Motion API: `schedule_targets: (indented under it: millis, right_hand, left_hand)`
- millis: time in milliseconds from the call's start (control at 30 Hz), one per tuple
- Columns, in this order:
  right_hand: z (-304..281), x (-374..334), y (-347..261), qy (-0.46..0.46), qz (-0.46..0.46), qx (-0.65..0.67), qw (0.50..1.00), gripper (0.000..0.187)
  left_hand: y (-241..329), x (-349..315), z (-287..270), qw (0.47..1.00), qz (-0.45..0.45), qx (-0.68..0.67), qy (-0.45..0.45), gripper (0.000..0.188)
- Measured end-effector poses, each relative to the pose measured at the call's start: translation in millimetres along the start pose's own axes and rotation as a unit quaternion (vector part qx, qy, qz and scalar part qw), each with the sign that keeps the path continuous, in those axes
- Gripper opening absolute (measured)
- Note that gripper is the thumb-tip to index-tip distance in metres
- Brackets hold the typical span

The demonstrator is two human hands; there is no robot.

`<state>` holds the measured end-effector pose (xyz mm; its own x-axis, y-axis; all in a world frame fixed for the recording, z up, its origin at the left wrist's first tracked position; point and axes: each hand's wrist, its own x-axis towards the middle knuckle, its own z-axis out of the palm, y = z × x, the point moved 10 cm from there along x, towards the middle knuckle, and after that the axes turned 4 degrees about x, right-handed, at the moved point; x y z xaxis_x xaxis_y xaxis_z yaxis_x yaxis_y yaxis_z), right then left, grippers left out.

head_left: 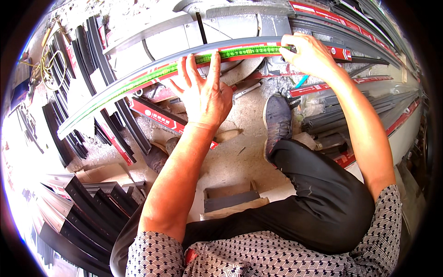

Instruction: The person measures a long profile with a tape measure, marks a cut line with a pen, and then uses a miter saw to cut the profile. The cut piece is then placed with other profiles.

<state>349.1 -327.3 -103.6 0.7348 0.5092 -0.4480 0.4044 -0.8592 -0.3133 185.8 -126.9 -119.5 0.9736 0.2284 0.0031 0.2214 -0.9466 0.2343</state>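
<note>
A long grey metal profile [159, 63] with a red printed strip lies across the view, its left end nearer me. Along it runs the bright green blade of a tape measure [138, 82]. My left hand [203, 97] lies over the blade with its fingers spread, the fingertips pressing it to the profile. Farther right, my right hand [309, 55] pinches the tape measure between thumb and fingers at the profile's edge. A small dark piece shows at those fingertips; most of it is hidden.
Behind the profile stands a saw with a round grey base [180, 37]. Bundles of dark profiles [92, 207] lie at left, and more grey profiles [364, 108] at right. My shoe [278, 121] rests on the floor between them. A yellow cord [53, 69] lies far left.
</note>
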Motion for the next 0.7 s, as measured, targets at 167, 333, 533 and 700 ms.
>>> schedule_targets:
  millis: [167,333,533,700]
  right_hand:
    - [0.5,1.3,0.3,-0.006,0.004,-0.002,1.000,0.022]
    - [2.6,3.4,3.7,-0.001,0.003,0.000,1.000,0.022]
    - [1.8,1.8,0.7,-0.010,0.004,0.004,1.000,0.023]
    - [1.4,-3.3,3.9,0.040,-0.026,0.021,0.999,0.023]
  left_hand:
    - [-0.2,0.0,3.3,1.000,-0.009,0.002,-0.013,0.084]
    - [-1.8,-1.0,7.1,1.000,-0.014,-0.004,-0.013,0.085]
    - [-1.3,-2.0,9.0,1.000,-0.012,-0.009,-0.009,0.086]
    - [0.6,-2.3,11.2,1.000,-0.006,-0.007,-0.011,0.086]
